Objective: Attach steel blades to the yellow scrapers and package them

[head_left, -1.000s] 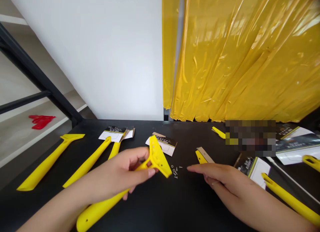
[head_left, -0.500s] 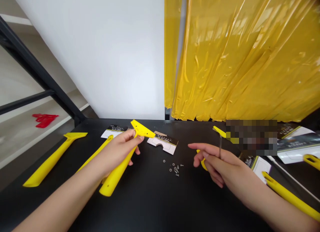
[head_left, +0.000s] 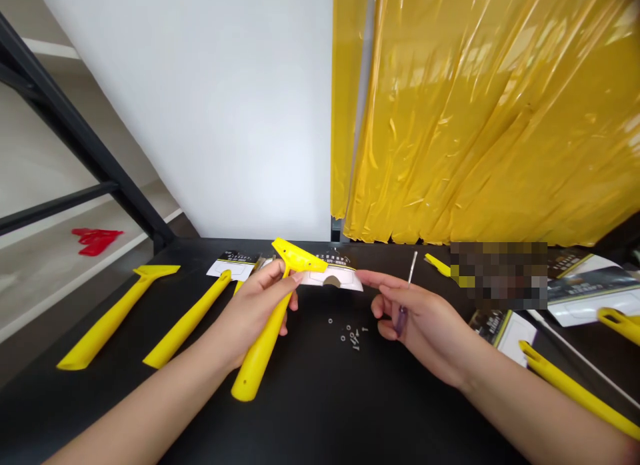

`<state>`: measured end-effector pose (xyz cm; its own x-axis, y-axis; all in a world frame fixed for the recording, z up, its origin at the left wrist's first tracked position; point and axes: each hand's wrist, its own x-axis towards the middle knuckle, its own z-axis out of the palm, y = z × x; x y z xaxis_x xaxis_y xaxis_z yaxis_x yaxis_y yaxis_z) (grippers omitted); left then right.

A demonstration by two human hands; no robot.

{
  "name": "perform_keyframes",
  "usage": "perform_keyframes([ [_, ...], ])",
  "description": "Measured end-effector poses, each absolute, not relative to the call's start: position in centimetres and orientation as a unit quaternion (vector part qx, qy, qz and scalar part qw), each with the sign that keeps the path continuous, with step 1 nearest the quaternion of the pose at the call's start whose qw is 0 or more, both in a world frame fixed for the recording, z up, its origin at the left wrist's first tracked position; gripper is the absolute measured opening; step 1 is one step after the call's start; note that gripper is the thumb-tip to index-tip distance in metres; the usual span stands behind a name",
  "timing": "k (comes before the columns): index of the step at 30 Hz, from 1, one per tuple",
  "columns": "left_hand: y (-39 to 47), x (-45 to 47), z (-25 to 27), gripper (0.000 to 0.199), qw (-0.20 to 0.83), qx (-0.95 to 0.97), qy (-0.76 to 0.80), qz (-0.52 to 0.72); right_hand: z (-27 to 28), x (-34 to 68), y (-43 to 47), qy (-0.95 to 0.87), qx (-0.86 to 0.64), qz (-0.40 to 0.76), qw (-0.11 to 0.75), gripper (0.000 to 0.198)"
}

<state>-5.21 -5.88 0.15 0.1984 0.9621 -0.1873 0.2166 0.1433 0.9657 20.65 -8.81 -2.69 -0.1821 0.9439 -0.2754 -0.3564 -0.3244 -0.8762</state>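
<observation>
My left hand [head_left: 257, 295] is closed round a yellow plastic scraper handle [head_left: 265, 345], its wide head with small holes tilted up and away. Behind that head a black-and-white printed card [head_left: 346, 279] looks bent and tipped up. My right hand [head_left: 425, 315] has its index fingertip at the card's right end, while its other fingers curl round a screwdriver [head_left: 413, 266] with a purple handle and its shaft pointing up. Between the hands, several small screws and nuts [head_left: 354, 338] lie loose on the black table [head_left: 320, 411].
More yellow handles lie at left, one at the far left [head_left: 113, 325] and one nearer [head_left: 187, 321]. Another yellow handle [head_left: 575, 385] and printed packaging [head_left: 595, 295] are at right. Behind the table hang a white panel [head_left: 225, 118] and yellow plastic sheeting [head_left: 475, 118].
My right hand has moved left to the card's end, and the screwdriver has turned in it. The card has tipped up from lying flat. My left hand has shifted slightly right with the handle.
</observation>
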Motion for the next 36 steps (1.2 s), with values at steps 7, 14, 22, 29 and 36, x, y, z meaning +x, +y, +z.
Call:
perform_keyframes([
  [7,-7.9,-4.3,-0.8,0.032,0.561,0.64,0.42,0.316,-2.2,20.8,-9.5,-0.364,-0.359,0.707,0.488,0.036],
  [14,-8.5,-4.5,-0.6,0.041,0.56,0.636,0.413,0.334,-2.0,22.6,-8.4,-0.391,-0.359,0.645,0.549,0.028],
  [22,-6.9,-4.9,0.3,0.032,0.56,0.558,0.459,0.405,-2.5,23.2,-7.7,-0.423,-0.386,0.604,0.555,0.028],
  [29,-7.0,-4.7,-0.2,0.031,0.559,0.543,0.487,0.395,-2.5,23.9,-7.4,-0.51,-0.472,0.533,0.483,0.036],
  [36,-6.6,-4.7,-0.4,0.034,0.573,0.533,0.495,0.378,-1.4,26.8,-6.7,-0.59,-0.6,0.346,0.415,0.046],
])
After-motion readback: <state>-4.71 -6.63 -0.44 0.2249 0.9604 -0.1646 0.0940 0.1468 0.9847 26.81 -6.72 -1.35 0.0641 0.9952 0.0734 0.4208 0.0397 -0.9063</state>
